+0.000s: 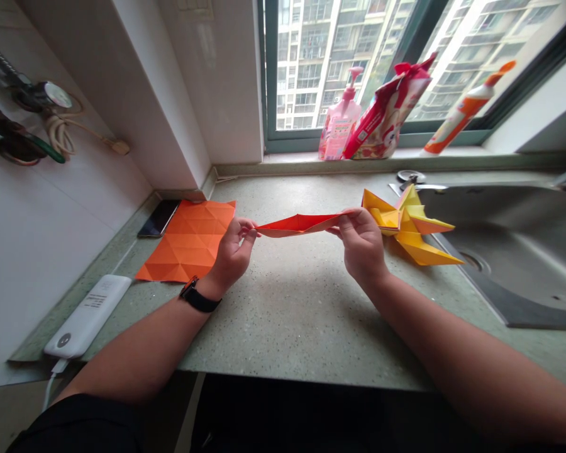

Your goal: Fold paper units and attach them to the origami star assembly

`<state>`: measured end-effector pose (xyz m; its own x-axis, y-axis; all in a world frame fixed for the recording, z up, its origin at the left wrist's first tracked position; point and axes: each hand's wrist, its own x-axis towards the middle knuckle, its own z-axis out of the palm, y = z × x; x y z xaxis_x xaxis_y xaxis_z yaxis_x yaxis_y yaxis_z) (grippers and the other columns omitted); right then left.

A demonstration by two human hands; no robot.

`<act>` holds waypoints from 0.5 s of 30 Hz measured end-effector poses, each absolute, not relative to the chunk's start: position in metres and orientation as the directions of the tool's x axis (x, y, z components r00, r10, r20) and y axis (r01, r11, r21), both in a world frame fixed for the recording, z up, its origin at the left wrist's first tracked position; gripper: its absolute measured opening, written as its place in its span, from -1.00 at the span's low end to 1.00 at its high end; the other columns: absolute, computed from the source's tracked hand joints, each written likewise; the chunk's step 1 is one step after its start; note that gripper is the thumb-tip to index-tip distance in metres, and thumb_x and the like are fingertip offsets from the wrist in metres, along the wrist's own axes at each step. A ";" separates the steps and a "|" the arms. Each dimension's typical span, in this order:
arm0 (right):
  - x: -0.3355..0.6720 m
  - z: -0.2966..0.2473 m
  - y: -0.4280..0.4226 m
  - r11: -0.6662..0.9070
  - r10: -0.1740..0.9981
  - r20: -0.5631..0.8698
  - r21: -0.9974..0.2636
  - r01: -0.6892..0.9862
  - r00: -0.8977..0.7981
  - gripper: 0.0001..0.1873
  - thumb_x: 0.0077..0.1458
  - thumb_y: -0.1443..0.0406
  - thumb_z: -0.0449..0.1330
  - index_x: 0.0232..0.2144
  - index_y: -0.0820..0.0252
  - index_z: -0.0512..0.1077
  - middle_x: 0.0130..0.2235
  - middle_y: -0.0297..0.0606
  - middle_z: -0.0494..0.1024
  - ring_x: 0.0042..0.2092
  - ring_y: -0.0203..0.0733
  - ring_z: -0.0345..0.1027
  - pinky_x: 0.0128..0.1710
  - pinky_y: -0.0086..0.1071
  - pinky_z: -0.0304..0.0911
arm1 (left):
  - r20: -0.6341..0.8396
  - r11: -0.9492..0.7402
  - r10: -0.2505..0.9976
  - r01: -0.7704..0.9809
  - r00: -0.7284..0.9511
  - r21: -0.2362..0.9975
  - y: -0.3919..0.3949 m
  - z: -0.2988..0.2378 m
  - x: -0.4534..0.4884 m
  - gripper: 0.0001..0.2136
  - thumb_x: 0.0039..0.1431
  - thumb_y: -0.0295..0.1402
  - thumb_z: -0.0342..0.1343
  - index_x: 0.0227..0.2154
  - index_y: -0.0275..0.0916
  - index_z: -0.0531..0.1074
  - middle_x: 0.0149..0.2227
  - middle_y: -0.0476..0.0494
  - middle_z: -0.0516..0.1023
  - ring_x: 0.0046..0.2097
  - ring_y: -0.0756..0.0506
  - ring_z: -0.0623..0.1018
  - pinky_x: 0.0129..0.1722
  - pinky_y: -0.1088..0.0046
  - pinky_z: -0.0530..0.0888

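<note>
Right now both hands pinch a narrow folded strip of red-orange origami paper (298,224) between them, holding it up just above the speckled stone countertop (283,327). The left hand (231,255), with a black-strapped watch (197,297) on its wrist, closes thumb and fingers on the strip's left tip. The right hand (361,245) grips the far end the same way, so the paper stretches across the gap and opens slightly along its fold. This piece stands as a slim, long shape with no points or flaps showing. An orange sheet (186,242) lies flat on the left, crossed by a grid of creases, near a black phone (158,218). To the right, a yellow origami figure (408,229), fully shaped with many pointed folds, sits at the edge of a steel sink (514,251).
</note>
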<state>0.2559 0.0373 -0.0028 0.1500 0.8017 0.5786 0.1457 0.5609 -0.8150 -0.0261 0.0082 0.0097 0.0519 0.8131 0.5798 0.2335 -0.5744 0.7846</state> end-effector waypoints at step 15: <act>0.247 0.006 0.017 0.608 0.751 0.656 -0.729 0.314 0.069 -0.94 0.37 0.21 0.27 -0.20 0.03 0.52 -0.25 -0.29 0.57 -0.24 -0.13 0.55 -0.24 -0.15 0.69 | 0.749 -0.696 0.570 0.683 0.338 0.222 -0.008 0.024 -0.029 -0.65 0.31 -0.16 0.41 0.08 -0.04 0.52 0.43 -0.27 0.36 0.44 -0.41 0.36 0.43 -0.19 0.34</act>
<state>0.2473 0.0172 0.0063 0.0692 0.7512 0.6565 0.3139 0.6082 -0.7291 -0.0289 -0.0083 0.0241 0.3380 0.5704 0.7486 0.6830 -0.6959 0.2219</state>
